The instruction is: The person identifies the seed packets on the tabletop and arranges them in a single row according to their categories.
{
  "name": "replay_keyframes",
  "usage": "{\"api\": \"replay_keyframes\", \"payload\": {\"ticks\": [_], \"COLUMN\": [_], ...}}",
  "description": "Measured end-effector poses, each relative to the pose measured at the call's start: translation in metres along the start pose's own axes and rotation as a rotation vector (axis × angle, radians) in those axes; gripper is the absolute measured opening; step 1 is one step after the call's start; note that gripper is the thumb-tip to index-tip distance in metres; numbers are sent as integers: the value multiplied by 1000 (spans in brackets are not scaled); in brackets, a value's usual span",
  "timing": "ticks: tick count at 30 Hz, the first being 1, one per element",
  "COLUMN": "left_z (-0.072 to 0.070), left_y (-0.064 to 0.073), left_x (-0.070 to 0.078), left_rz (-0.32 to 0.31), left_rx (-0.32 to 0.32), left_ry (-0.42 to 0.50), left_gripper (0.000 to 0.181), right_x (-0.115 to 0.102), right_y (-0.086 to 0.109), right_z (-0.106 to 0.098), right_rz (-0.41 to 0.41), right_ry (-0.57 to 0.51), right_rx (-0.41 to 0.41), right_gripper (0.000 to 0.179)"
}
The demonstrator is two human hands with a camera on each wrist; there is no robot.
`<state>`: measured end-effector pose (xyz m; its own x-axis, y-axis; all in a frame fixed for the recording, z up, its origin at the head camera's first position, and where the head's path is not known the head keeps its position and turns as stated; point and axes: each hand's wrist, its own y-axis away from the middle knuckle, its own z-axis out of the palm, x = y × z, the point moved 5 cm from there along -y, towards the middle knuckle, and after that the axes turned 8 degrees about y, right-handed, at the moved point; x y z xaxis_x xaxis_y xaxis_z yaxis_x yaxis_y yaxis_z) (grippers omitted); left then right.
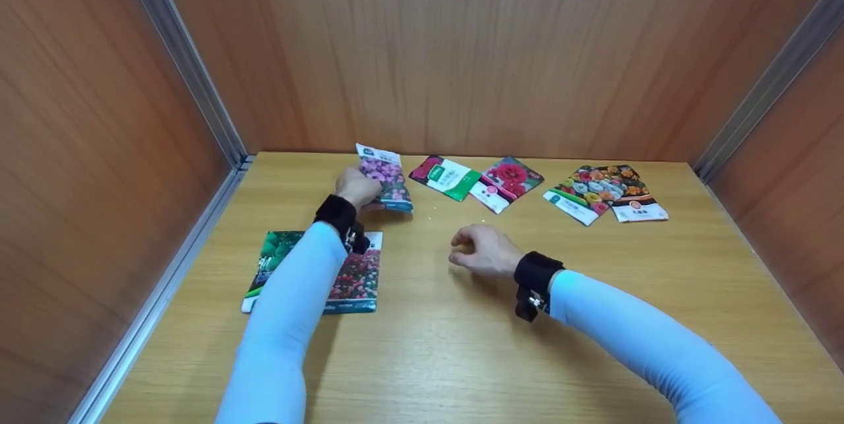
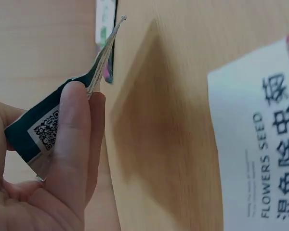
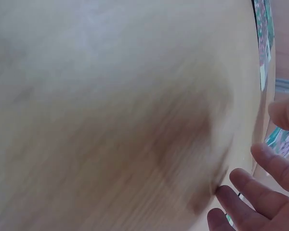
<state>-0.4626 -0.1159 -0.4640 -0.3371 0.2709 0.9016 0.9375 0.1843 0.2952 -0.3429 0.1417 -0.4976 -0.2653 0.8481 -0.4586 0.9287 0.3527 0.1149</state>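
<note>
Pink-flowered seed packet [image 1: 389,180] is in the grip of the left hand [image 1: 358,188], pinched between thumb and bent fingers with little gap left, and it appears raised off the table [image 1: 422,358], its shadow lying apart from it in the left wrist view. It lies to the right of these fingers, which hold it by its near left part; its long axis runs from far left to near right, the white end tilted up towards the back panel [image 1: 461,48]. Just right of the held packet lies a green-and-white packet [image 1: 448,177], flat, its right end meeting a red-flowered packet [image 1: 509,177]. Nearer the wearer than the held packet, a pink-and-red packet [image 1: 359,275] and a green packet [image 1: 273,262] lie partly under the left sleeve [image 1: 283,325], so whether they touch is hidden. The right hand [image 1: 484,250] is to the right of the held packet and nearer the wearer, its fingers loosely curved and grasping nothing; the left is plainly the closer hand. Well to the right of the held packet, a mixed-colour packet [image 1: 587,190] meets an orange-flowered packet [image 1: 634,193].
</note>
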Motion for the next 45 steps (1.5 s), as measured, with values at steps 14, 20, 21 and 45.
{"api": "replay_keyframes", "payload": {"ticks": [14,20,21,45], "left_z": [29,50,54,31], "left_y": [54,78,80,90], "left_x": [8,-1,-3,-33], "left_rz": [164,149,148,94], "left_rx": [-260,-369,-390,-419], "left_ry": [221,245,243,-197], "left_gripper": [83,76,76,20], "right_x": [12,8,8,1], "right_y": [-10,-15,-15,-14], "right_z": [-15,-16,-17,0], "right_rz": [133,228,250,317], "right_ry": [-529,-871,-897,-741], "right_rx": [36,33,39,65], "right_gripper": [52,45,43,53]}}
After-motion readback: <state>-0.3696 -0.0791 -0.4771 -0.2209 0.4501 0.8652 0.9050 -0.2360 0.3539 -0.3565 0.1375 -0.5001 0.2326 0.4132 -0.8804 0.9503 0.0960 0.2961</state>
